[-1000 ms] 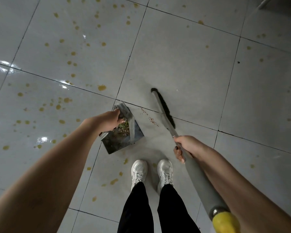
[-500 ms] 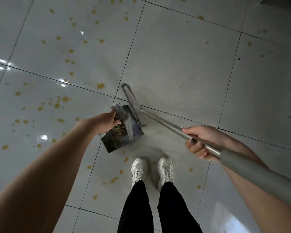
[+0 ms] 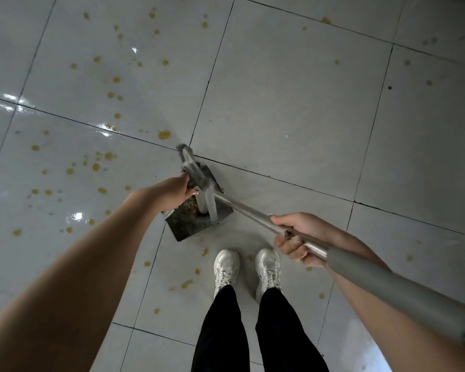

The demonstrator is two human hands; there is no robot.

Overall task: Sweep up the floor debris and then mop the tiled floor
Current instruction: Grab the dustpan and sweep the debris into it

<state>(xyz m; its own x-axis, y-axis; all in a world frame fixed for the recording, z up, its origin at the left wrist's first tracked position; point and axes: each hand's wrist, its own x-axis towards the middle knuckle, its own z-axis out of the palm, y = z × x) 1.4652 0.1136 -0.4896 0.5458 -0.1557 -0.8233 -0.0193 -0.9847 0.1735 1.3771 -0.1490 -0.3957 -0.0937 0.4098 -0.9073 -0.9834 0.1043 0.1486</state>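
A dark grey dustpan [image 3: 192, 224] sits on the tiled floor in front of my shoes, with a small heap of debris [image 3: 190, 202] inside it. My left hand [image 3: 169, 193] grips the top of the dustpan's upright handle. My right hand [image 3: 297, 237] is curled round the metal pole of the broom [image 3: 249, 212], just below its grey foam grip. The broom head [image 3: 198, 181] lies across the pan's mouth and is blurred with motion.
Yellow-brown spots [image 3: 163, 134] dot the pale glossy tiles, mostly to the left and behind the pan, with a few near my white shoes [image 3: 226, 267]. Dark grout lines [image 3: 279, 181] cross the floor. A small dark speck [image 3: 389, 87] lies far right.
The broom head has swept left from the open floor onto the dustpan, carrying the line of debris with it. My right hand swung the pole lower and to the right. The left hand stayed.
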